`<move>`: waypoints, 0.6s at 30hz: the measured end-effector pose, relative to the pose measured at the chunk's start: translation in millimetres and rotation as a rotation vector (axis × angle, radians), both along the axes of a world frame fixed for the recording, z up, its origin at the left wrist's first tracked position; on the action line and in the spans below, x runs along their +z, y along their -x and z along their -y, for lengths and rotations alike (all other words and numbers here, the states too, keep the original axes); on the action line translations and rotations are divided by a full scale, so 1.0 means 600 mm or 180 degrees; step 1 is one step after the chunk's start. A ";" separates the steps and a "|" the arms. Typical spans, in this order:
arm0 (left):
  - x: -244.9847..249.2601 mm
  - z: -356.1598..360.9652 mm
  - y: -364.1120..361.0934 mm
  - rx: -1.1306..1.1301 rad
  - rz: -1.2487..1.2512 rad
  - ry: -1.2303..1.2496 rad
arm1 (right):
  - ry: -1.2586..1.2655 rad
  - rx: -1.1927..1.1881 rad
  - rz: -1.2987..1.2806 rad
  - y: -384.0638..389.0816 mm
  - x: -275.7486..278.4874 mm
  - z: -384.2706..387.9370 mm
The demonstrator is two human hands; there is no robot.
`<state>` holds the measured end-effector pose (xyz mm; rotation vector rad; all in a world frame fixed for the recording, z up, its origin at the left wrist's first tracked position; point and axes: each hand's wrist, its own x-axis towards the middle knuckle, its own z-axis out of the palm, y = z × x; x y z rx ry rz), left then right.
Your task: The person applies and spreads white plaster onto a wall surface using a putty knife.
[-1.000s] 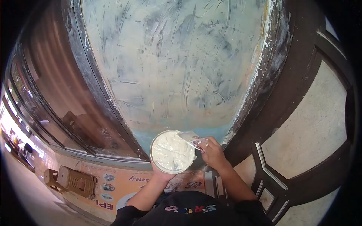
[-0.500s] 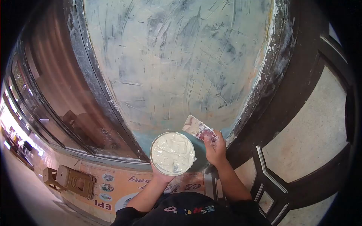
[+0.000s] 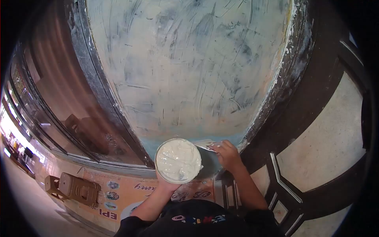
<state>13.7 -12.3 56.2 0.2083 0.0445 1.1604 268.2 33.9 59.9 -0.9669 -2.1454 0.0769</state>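
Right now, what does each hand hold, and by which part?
Left hand: tub of white paste, by its near underside. Right hand: scraper, by its end away from tub.

Round tub (image 3: pixel 156 161) of creamy paste (image 3: pixel 178 160), scraper (image 3: pixel 205 144) perhaps touching

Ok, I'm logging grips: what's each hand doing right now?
Left hand: holding the tub of white paste from below.
Right hand: closed, holding the scraper.

Pale floor (image 3: pixel 29 185) at lower left of frame carries a stack of brown plastic stools (image 3: pixel 80 190), another brown stool (image 3: pixel 53 188) close on its left, and, towards bottom centre, an orange printed banner (image 3: pixel 128 193), apparently spread flat, lettering and small pictures showing, partly hidden.
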 end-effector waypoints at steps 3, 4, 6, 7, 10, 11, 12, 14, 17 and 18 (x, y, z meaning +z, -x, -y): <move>0.003 -0.005 0.012 -0.0128 0.0247 0.0133 | -0.0361 -0.0706 -0.0275 -0.019 0.017 -0.015; -0.003 -0.004 0.014 -0.0138 0.0243 0.0172 | -0.0323 -0.0720 -0.0274 -0.010 0.021 -0.009; -0.010 -0.016 0.015 -0.0004 -0.0137 0.0150 | 0.0979 -0.0335 -0.2430 0.022 0.040 -0.001; -0.009 -0.019 0.015 -0.0011 -0.0132 0.0143 | 0.0969 -0.0340 -0.2427 0.036 0.040 -0.003; -0.003 -0.030 0.022 -0.0114 0.0085 0.0196 | 0.0979 -0.0019 -0.2809 0.065 0.038 -0.005; -0.001 -0.032 0.027 -0.0153 0.0159 0.0086 | 0.1017 -0.0049 -0.2583 0.071 0.040 -0.004; 0.001 -0.036 0.032 -0.0194 0.0231 -0.0025 | 0.1050 -0.0080 -0.2359 0.076 0.040 -0.004; 0.000 -0.042 0.044 -0.0193 0.0298 -0.0078 | 0.0946 -0.0123 -0.2146 0.086 0.032 -0.013; -0.007 -0.058 0.066 -0.0145 0.0318 -0.0067 | 0.0458 -0.0239 -0.1166 0.110 0.037 -0.017; -0.010 -0.062 0.075 -0.0106 0.0270 0.0008 | 0.0465 -0.0231 -0.1164 0.112 0.034 -0.026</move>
